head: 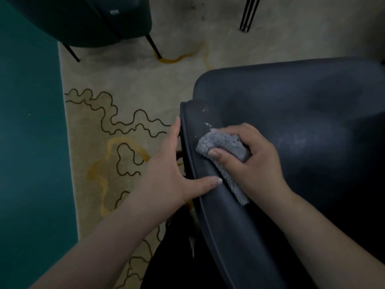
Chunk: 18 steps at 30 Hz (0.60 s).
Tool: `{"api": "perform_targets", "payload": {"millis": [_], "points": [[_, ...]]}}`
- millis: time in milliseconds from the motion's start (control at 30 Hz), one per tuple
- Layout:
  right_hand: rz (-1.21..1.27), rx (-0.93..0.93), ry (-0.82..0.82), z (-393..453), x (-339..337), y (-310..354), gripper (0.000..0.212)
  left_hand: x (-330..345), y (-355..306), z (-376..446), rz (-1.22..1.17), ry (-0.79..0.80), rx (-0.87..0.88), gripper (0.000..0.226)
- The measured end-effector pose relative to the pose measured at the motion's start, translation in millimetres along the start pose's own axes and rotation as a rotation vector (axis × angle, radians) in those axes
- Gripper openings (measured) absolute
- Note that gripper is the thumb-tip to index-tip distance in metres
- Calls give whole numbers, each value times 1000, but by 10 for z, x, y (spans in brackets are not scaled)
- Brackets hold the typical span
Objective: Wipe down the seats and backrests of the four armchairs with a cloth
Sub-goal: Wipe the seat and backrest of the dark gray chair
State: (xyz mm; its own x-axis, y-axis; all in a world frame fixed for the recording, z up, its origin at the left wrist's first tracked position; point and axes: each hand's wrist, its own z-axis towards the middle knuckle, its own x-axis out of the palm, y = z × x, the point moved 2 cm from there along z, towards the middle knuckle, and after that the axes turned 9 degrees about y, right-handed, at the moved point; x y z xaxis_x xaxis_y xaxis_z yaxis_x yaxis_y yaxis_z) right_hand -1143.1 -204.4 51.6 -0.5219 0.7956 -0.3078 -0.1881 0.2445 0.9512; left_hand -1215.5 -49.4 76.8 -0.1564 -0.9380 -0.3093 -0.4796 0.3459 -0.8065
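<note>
Grey, fuzzy cloth [224, 152]: bunched in the right hand [253, 161], fingers curled over it, thumb pinching from the near side; loose tail trailing toward the wrist. Pressed against the inner face of the backrest [210, 190], just above the seat [302, 113] of the dark blue-black armchair [312, 184]. A few pale specks visible on the upholstery just beyond the cloth.

Left hand [166, 170]: spread open, fingers straight along the outer face of the backrest, thumb laid over its top edge, tip just beside the cloth's tail. Nothing gripped.

Surroundings: beige rug [135, 84] with dark wavy line pattern and ochre streaks, under the armchair; teal floor [29, 142] along the left. Second armchair [83, 19], dark, on thin black legs, at upper left, well apart. Thin black legs [249, 13] of another item at upper right.
</note>
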Motion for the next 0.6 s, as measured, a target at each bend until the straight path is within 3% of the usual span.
{"api": "perform_targets", "payload": {"millis": [233,467,600], "points": [[-45,155,-28,769,63,-71,20,-82,-72,181,-7,2,39,117],[42,37,84,218,50,73,23,-92,-96,244,15,38,107,102],[-33,135,40,740,66,-24,28,-111,-101,246,65,32,86,114]]}}
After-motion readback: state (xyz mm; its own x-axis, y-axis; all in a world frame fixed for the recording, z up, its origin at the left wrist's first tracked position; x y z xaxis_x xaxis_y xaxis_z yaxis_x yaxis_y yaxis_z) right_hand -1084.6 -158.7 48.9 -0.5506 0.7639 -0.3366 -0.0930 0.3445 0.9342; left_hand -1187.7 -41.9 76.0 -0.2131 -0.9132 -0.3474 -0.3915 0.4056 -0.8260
